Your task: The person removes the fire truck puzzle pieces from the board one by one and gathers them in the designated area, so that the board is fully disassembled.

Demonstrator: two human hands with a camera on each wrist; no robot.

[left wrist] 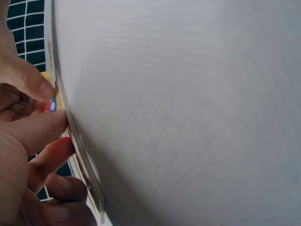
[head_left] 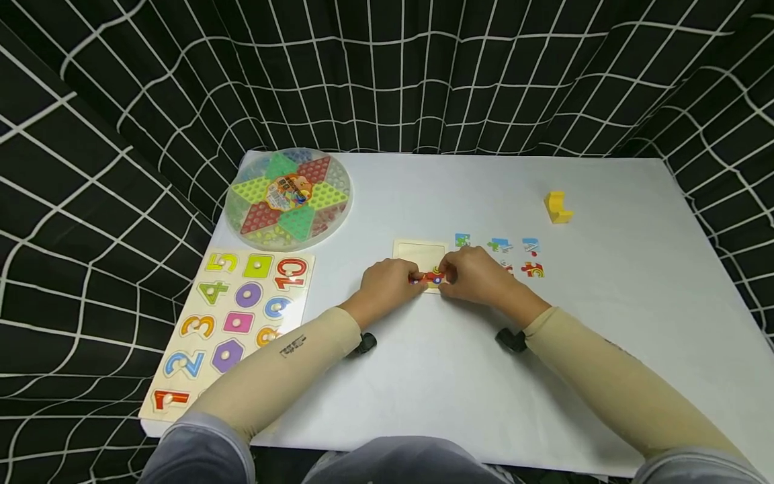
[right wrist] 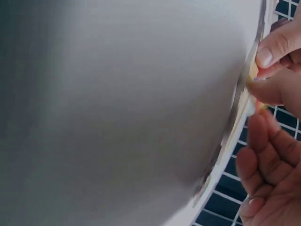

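L hand (head_left: 390,286): thumb + 1st finger bent in on the L side of the wood tray (head_left: 421,252). Looks like it grips the tray there, but can't tell for sure if it has a bit of the pic too.

R hand (head_left: 474,277): thumb + fingertip pinch the red car pc (head_left: 433,277), which sits btwn the 2 hands, over the near part of the tray. Can't tell if it's all the way down b/c fingers hide its ends.

How far along? My guess: some done, a lot left. Btwn the hands, the near part of the tray has pic on it, red w/ a blue wheel + some yellow. The far part, just past the hands, is bare wood, so no pcs in there yet.

Loose pcs still out on the white table (head_left: 411,376): a blue-green pc (head_left: 462,240) just past R hand, a blue pc w/ green (head_left: 500,245) past it + a bit R, a blue-white pc (head_left: 531,247) farther R, a red-yellow pc (head_left: 533,269) R of R hand, + a small red pc (head_left: 506,267) part hid by R hand. Might be more under R hand, can't see.

Other stuff: number board (head_left: 232,282) L of L hand, star game (head_left: 289,195) past it, yellow block (head_left: 557,208) far R of R hand.
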